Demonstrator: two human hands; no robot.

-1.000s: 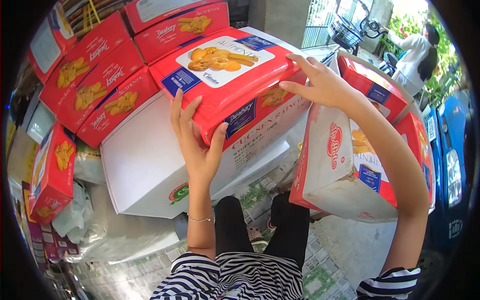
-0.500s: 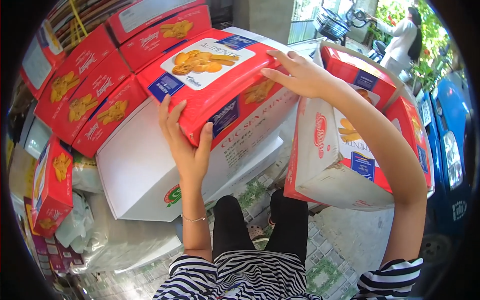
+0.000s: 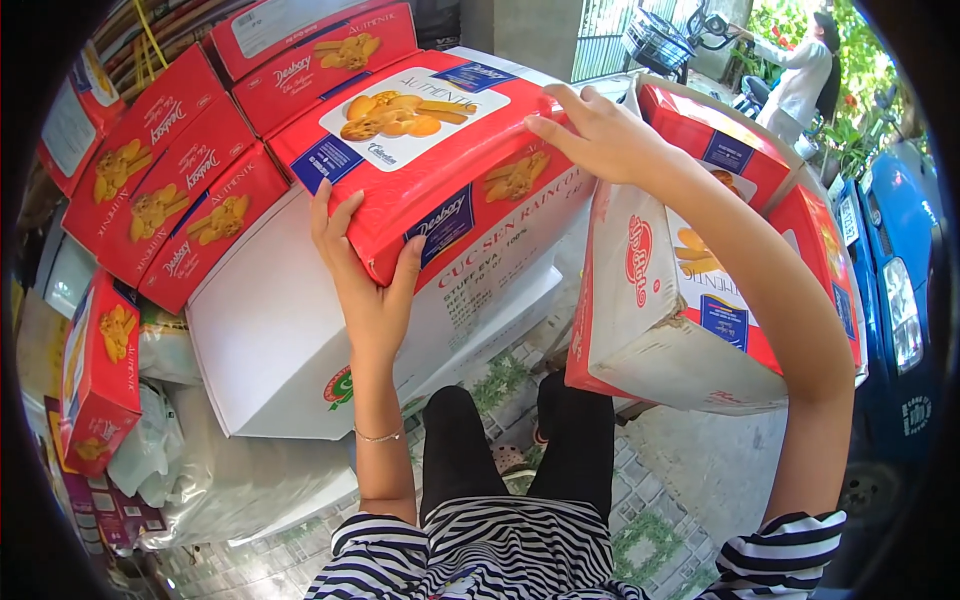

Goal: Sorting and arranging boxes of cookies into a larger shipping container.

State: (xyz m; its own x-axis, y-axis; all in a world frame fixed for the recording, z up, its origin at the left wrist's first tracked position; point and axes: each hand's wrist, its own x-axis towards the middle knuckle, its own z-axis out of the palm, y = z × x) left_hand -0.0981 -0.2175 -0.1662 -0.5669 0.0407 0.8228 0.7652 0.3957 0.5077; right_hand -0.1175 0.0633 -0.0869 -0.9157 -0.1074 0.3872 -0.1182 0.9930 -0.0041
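A red biscuit box [image 3: 405, 115] with a cookie picture and blue labels lies flat on a large white carton [image 3: 270, 320]. My left hand [image 3: 365, 265] grips its near left corner, fingers on the top and side, thumb at the front face. At the far right end of the same box, my right hand [image 3: 600, 130] is curled over the edge, thumb on top and fingers partly out of sight. Just behind and to the left, more red biscuit boxes [image 3: 165, 195] stand stacked against this one.
On the right stands an open carton [image 3: 640, 290] holding red biscuit boxes [image 3: 715, 140]. A single biscuit box [image 3: 100, 360] rests at the left beside plastic bags [image 3: 150, 440]. Beyond are a blue vehicle [image 3: 900, 250], a bicycle basket [image 3: 655, 42] and a person in white [image 3: 800, 80].
Little differs. The view has shifted slightly, and both hands keep their places on the biscuit box, which lies in nearly the same spot. The person in the background stays near the bicycle.
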